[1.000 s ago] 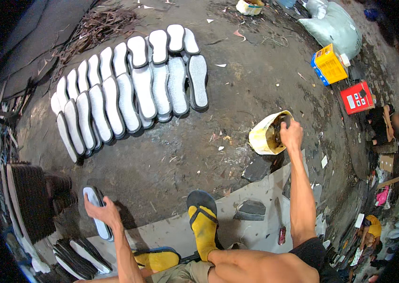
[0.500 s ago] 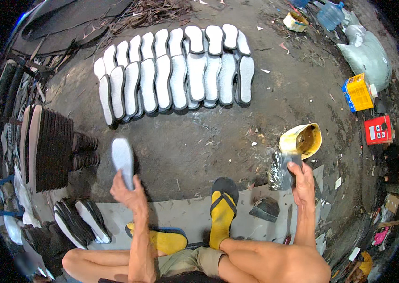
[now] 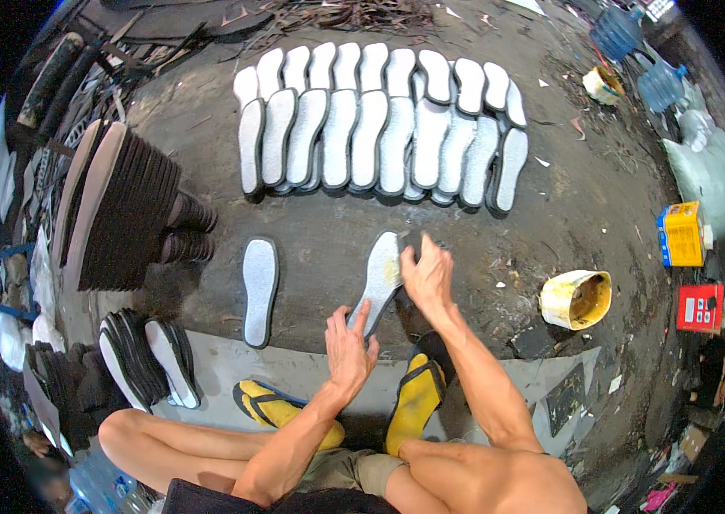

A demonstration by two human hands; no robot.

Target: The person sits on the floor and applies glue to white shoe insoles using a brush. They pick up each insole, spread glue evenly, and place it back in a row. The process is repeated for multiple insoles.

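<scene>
A shoe sole (image 3: 373, 287) with a pale fuzzy top and dark edge lies slanted on the ground before me. My left hand (image 3: 350, 349) grips its near end, fingers along the top. Over the far end, my right hand (image 3: 428, 272) is closed round a small dark flat piece (image 3: 411, 243), partly hidden by the fingers. A yellowish smear shows on the sole beside that piece. Another pale-topped sole (image 3: 260, 291) lies flat to the left, apart from both hands.
Rows of pale-topped soles (image 3: 368, 141) lie beyond. Stacked dark soles (image 3: 122, 214) stand left, more soles (image 3: 170, 360) nearer. A cut-open yellowish container (image 3: 561, 301) sits right, with dark scraps (image 3: 566, 403) nearby. My sandalled feet (image 3: 414, 403) rest on a grey sheet (image 3: 217, 364).
My view has shifted. The sole at the left has left my left hand and lies on the ground. Both hands have come together at another sole; the right moved away from the container.
</scene>
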